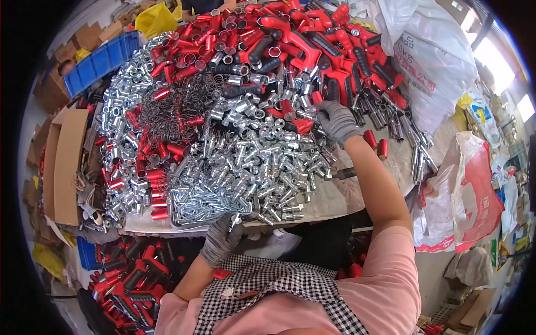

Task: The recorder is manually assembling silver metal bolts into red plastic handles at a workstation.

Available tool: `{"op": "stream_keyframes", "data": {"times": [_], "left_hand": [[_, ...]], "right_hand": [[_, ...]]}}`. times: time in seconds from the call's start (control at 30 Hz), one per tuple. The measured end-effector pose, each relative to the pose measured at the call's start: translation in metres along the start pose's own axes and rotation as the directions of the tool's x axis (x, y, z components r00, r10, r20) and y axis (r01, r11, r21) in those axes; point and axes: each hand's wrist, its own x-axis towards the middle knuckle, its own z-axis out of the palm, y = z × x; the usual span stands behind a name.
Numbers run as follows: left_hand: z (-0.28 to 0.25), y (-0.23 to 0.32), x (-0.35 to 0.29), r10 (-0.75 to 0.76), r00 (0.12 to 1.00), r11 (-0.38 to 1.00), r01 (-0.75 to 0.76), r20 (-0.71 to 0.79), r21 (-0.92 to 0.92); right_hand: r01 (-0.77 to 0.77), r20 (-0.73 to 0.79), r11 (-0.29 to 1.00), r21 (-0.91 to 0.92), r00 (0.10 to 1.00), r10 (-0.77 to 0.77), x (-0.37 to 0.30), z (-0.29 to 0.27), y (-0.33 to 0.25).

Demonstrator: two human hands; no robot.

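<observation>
Both my hands wear grey knit gloves. At the table's front edge, my left hand [222, 241] is closed around a small silver metal fitting [235, 221], which pokes up past the fingers. My right hand [338, 124] reaches over the right side of the pile with curled fingers; whatever they hold is hidden. Beside its fingertips lie short red metal sleeves [287, 109] and black-gripped red tool handles [333, 89]. A heap of silver threaded fittings [262, 159] spreads between my hands. Close to my left hand is a shallow tray of small metal pins [204, 204].
Wire springs [173, 109] lie tangled left of the middle, with silver collars [120, 120] beyond. Long metal tubes [416, 151] rest at the right edge, near white sacks [435, 67]. A cardboard box [70, 167] and blue bin [103, 62] flank the left. More red handles [131, 279] sit below.
</observation>
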Motion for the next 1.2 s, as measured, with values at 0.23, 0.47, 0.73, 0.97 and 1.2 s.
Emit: {"op": "stream_keyframes", "data": {"times": [0.23, 0.47, 0.73, 0.97, 1.2], "left_hand": [[-0.002, -0.008, -0.007, 0.038, 0.999, 0.996, -0.036, -0.014, 0.075], [-0.007, 0.006, -0.001, 0.203, 0.979, 0.972, -0.204, 0.018, 0.118], [-0.023, -0.001, -0.044, 0.166, 0.984, 0.969, -0.174, -0.057, -0.173], [-0.011, 0.008, -0.057, 0.477, 0.877, 0.878, -0.474, 0.052, -0.062], [-0.021, 0.010, -0.079, 0.240, 0.953, 0.967, -0.251, 0.185, 0.041]], "right_hand": [[0.032, 0.335, 0.897, -0.441, 0.933, 0.132, 0.007, -0.013, -0.028], [-0.165, 0.064, 0.848, -0.504, 0.972, 0.227, 0.003, 0.034, -0.013], [-0.154, -0.067, 0.694, 0.703, 0.958, 0.280, -0.044, -0.025, -0.056], [0.484, 0.305, 0.837, 0.255, 0.781, -0.544, -0.148, -0.061, -0.218], [0.661, 0.480, 0.656, 0.363, 0.471, -0.740, -0.163, -0.058, -0.260]]}}
